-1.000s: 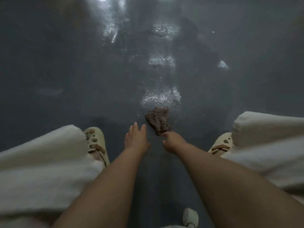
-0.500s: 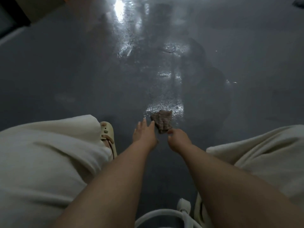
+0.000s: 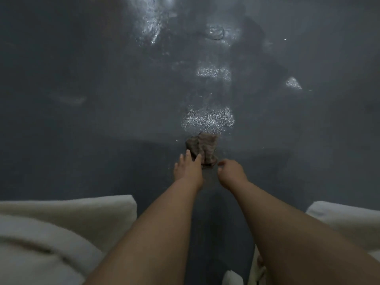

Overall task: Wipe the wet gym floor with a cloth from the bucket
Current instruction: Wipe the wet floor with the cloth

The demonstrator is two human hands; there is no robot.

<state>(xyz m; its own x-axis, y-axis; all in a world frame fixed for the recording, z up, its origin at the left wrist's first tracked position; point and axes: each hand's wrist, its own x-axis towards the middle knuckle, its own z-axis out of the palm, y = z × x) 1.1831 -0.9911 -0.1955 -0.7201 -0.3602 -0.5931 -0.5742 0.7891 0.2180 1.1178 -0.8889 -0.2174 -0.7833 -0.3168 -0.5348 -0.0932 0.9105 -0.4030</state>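
**Two hands reach for a crumpled cloth on a wet floor**

Seen from above, cream trouser legs (image 3: 61,229) frame both edges. The left hand (image 3: 188,168) lies released, its straight fingers spread and their tips touching the near left edge of a brown crumpled cloth (image 3: 203,148). The cloth lies on the dark grey floor (image 3: 82,140), just below a glistening wet patch (image 3: 207,120). The right hand (image 3: 231,173), just beside the cloth, has loosely curled fingers gripping nothing.

Left hand (image 3: 188,168) hides cloth (image 3: 205,148) corner; right hand (image 3: 231,172) fingers unseen.
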